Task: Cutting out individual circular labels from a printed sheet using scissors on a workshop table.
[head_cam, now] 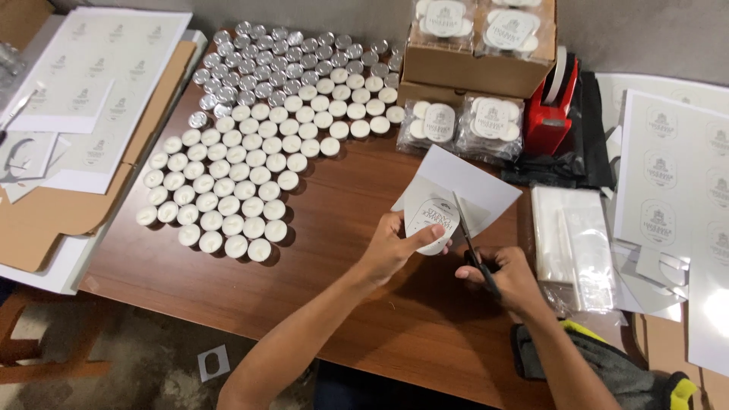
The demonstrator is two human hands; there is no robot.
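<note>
Wood table [364,319] w/ tealights [250,152]; left hand [387,250] holds label sheet [463,190].

A brown wood-grain surface [364,304] carries a wide cluster of white tealight candles [228,190] at centre left, with silver empty cups [258,68] above. A cardboard box [474,64], bagged candle packs [463,121] and a red tape dispenser [550,106] sit upper right; clear plastic bags [573,243] and label sheets [672,175] lie at right.

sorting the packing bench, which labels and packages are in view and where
Rounded white printed label on grey paper: centre, left hand holds it, right hand cuts.
Clear tealight packs, white labels: upper centre.
Brown cardboard box: behind them.
White label sheets: right.
More sheets: upper left.
</note>
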